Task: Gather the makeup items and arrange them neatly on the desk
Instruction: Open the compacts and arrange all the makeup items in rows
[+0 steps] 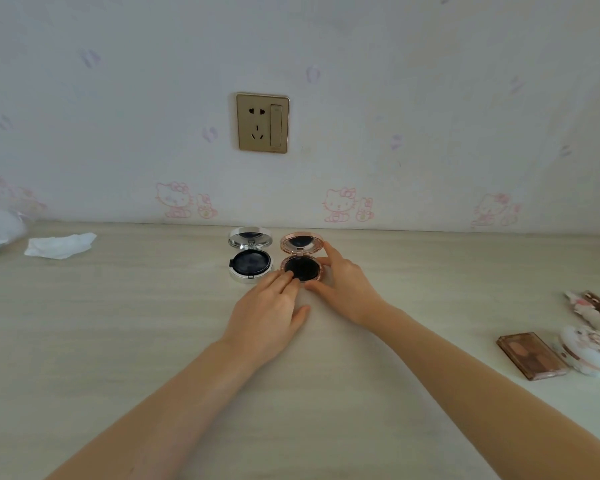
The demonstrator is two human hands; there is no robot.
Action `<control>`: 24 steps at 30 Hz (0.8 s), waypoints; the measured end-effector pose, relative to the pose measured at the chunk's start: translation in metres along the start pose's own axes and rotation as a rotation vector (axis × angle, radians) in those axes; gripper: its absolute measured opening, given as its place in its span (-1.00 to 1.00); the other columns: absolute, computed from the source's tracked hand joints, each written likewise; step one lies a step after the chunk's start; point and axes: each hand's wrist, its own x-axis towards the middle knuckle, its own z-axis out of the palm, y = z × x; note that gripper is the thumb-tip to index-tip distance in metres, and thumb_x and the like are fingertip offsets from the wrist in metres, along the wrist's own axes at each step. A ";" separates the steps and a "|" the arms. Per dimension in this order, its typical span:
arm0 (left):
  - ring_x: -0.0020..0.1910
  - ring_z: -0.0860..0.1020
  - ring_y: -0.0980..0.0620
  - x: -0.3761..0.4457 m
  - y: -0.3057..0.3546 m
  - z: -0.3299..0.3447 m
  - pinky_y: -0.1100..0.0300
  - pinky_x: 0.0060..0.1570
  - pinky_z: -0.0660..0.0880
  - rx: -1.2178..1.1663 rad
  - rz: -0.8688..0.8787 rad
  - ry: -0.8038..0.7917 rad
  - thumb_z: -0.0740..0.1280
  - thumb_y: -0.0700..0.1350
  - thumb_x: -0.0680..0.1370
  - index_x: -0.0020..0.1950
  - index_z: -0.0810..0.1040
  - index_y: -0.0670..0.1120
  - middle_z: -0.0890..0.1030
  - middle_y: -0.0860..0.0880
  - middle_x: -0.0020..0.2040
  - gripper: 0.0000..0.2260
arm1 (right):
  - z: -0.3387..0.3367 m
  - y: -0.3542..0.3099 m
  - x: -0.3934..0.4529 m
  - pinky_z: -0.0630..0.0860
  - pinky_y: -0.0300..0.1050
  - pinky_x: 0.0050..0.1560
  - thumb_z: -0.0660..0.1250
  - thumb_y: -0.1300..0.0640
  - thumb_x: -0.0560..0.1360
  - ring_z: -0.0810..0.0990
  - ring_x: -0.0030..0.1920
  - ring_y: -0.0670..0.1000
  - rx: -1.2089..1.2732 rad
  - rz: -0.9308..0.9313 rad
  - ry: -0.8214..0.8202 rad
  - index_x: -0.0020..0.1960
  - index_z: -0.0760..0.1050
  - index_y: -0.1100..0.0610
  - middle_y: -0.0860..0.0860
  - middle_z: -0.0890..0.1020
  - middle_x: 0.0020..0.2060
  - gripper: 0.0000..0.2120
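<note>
Worktop: pale wood-grain surface, set against a wall with cartoon-cat wallpaper.

Pink compact: open, lid raised toward the wall with its mirror showing, dark round insert in the base. Placed at the back centre of the worktop, just beside the silver compact and to its right.

Silver compact: open in the same way, lid up, black insert in the base. Not touched by either hand.

Left hand: laid palm down in front of the pink compact, fingers straight, fingertips resting on the near left edge of its base. Grip released; nothing is grasped.

Right hand: placed at the right side of the pink compact, thumb at the near rim and fingers curved round the far right rim by the hinge. Grip closed round the pink compact.

Eyeshadow palette: brown, rectangular, lying flat at the right edge, well apart from the compacts.

White round case: floral pattern, just beside the palette.

Patterned stick-shaped items: behind the round case; kind cannot be told.

Crumpled tissue: far left, near the wall.

Wall socket: gold-coloured, above the compacts.
</note>
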 end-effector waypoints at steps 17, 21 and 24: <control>0.52 0.12 0.07 0.005 -0.003 0.006 0.26 0.44 0.05 0.002 0.011 0.017 0.10 0.13 0.60 0.51 0.23 -0.11 0.23 -0.02 0.53 -0.46 | 0.000 0.000 0.007 0.21 -0.43 -0.06 0.35 -0.08 0.50 0.48 0.21 0.02 -0.050 0.023 -0.041 0.48 0.13 0.12 -0.02 0.57 0.23 -0.32; 0.50 0.15 0.06 0.002 -0.001 0.002 0.23 0.43 0.11 0.005 0.019 0.016 0.13 0.07 0.60 0.48 0.29 -0.10 0.29 -0.02 0.50 -0.52 | -0.004 0.003 0.000 0.17 -0.33 0.16 0.29 -0.07 0.54 0.35 0.39 0.04 -0.115 0.073 -0.080 0.55 -0.01 0.15 0.00 0.43 0.38 -0.26; 0.47 0.19 0.06 0.002 0.003 -0.003 0.22 0.39 0.20 0.005 0.019 0.022 0.15 0.03 0.60 0.44 0.35 -0.08 0.36 0.01 0.45 -0.57 | -0.013 0.005 -0.010 0.16 -0.25 0.31 0.26 0.02 0.56 0.28 0.44 0.03 -0.185 0.076 -0.091 0.55 0.01 0.13 0.04 0.37 0.43 -0.33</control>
